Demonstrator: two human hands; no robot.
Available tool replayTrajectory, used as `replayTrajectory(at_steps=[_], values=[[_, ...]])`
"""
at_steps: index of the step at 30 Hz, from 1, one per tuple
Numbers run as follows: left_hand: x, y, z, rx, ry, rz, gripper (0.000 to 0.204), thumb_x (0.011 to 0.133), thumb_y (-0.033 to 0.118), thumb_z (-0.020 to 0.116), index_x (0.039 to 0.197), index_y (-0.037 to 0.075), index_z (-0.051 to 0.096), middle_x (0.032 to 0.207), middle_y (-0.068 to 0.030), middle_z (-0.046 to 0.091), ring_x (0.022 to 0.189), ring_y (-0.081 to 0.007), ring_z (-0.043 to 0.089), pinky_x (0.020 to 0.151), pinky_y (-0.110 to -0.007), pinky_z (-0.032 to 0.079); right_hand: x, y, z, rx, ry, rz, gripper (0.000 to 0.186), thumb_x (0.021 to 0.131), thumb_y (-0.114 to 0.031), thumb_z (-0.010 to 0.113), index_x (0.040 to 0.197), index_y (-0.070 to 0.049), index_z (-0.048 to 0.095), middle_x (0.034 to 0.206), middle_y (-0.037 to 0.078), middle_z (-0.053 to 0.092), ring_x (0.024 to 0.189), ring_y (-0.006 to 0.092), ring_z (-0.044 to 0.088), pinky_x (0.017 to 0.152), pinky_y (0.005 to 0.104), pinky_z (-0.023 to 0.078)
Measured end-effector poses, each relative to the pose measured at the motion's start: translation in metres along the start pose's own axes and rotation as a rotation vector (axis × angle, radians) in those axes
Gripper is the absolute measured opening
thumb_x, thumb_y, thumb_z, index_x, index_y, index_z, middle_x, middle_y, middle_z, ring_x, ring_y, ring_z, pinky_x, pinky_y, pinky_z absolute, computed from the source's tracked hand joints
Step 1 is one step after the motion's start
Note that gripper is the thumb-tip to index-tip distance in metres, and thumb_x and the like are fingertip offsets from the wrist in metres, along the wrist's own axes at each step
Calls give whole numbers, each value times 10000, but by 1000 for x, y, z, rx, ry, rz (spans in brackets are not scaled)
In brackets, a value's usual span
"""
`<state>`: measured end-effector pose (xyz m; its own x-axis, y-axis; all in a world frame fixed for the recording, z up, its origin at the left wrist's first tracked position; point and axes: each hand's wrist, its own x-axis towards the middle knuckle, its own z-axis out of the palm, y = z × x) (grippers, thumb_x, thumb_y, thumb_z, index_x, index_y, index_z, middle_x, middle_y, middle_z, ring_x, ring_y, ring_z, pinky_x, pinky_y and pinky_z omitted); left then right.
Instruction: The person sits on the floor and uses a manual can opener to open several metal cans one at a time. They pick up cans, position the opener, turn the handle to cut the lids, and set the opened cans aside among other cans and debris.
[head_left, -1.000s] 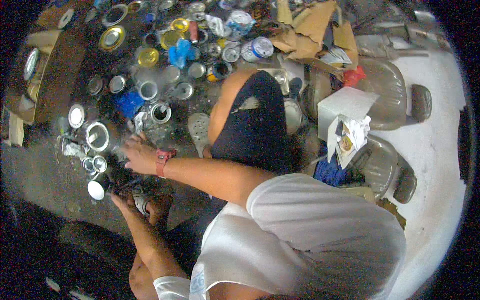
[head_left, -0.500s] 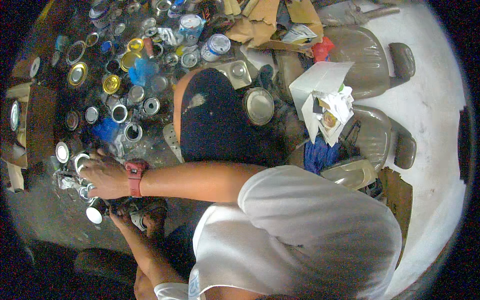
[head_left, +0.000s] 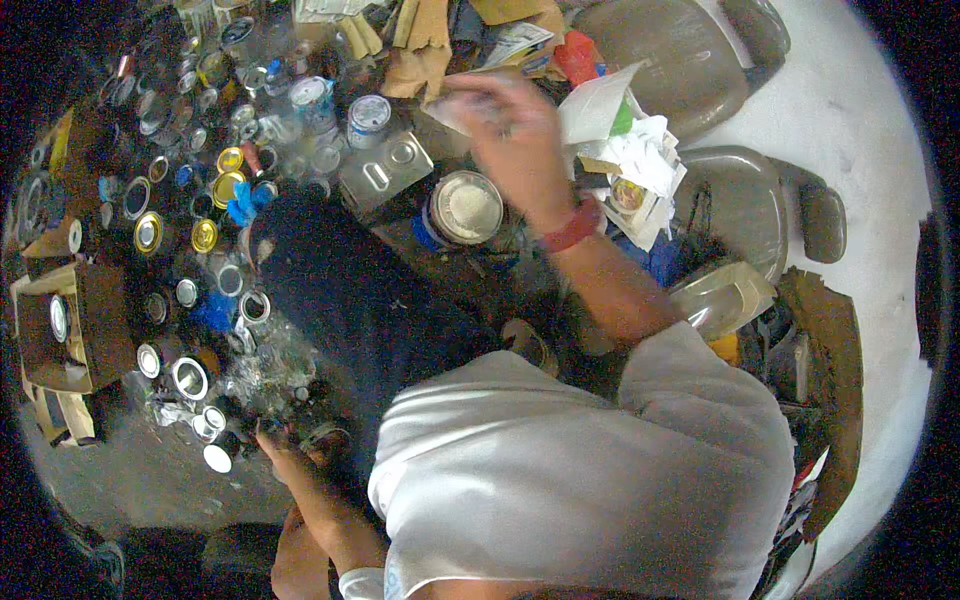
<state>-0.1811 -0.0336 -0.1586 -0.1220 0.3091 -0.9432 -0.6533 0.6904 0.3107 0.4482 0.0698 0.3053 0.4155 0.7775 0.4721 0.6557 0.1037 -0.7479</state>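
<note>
Brown cardboard (head_left: 418,70) lay beside the right hand (head_left: 515,130), apparently mid-reach; a steady grasp seemed needed next. I couldn't tell whether it or the left hand (head_left: 277,446) gripped anything.

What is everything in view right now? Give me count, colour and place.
Cans and lids: many, silver, gold and white, left side
White disc: one, white, near left hand
Large round can: one, pale top, blue side, centre
Rectangular tin: one, silver, left of large can
Torn cardboard: several, brown, top centre
Red plastic: one, red, top
Papers: several, mostly white, right of large can
Chairs: two, brown, upper right
Cardboard box: one, brown, far left
Cardboard sheet: one, brown, right
Shirt: one, white, lower centre
Wristband: one, red, right wrist
Right hand: one, upper centre, blurred
Left hand: one, lower left, grip unclear
</note>
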Motion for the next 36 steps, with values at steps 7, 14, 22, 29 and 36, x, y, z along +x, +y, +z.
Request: replayTrajectory(at_steps=[7, 14, 22, 29, 36], values=[[-10, -8, 17, 70, 20, -37, 439, 1005, 313, 516, 1333, 29, 581, 1310, -151, 650, 1055, -303, 674, 861, -454, 590, -39, 216, -314, -1155, 365, 181, 274, 897, -297, 762, 1098, -112, 779, 975, 123, 768, 859, 275, 721, 794, 399, 562], [-10, 7, 23, 100, 49, -77, 452, 1010, 314, 514, 1352, 22, 564, 1337, -160, 632, 1068, -315, 664, 875, -458, 580, -99, 315, -496, -1380, 113, 474, 352, 803, -377, 802, 1053, -129, 802, 957, 173, 775, 917, 363, 747, 859, 445, 584], [-54, 13, 44, 160, -26, 45, 515, 1033, 344, 507, 1425, 10, 505, 1428, -182, 565, 1218, -331, 583, 1009, -463, 503, -84, 390, -422, -1468, -21, 666, 510, 830, -475, 707, 1216, -146, 760, 1315, 175, 691, 1243, 400, 635, 1070, 479, 516], [-55, 0, 42, 207, -242, 159, 575, 1053, 371, 501, 1489, 0, 454, 1509, -201, 506, 1350, -345, 512, 1126, -467, 436, -43, 374, -497, -1389, 109, 606, 466, 855, -444, 724, 1132, -72, 766, 1083, 153, 749, 1059, 327, 693, 952, 434, 536], [-157, 32, 121, 468, -24, 638, 628, 1076, 403, 510, 1582, 52, 386, 1629, -160, 343, 1470, -312, 336, 1187, -439, 323, 78, 260, -486, -720, 150, 272, 378, 904, -343, 777, 1129, -40, 751, 994, 67, 752, 908, 151, 669, 802, 309, 522]])
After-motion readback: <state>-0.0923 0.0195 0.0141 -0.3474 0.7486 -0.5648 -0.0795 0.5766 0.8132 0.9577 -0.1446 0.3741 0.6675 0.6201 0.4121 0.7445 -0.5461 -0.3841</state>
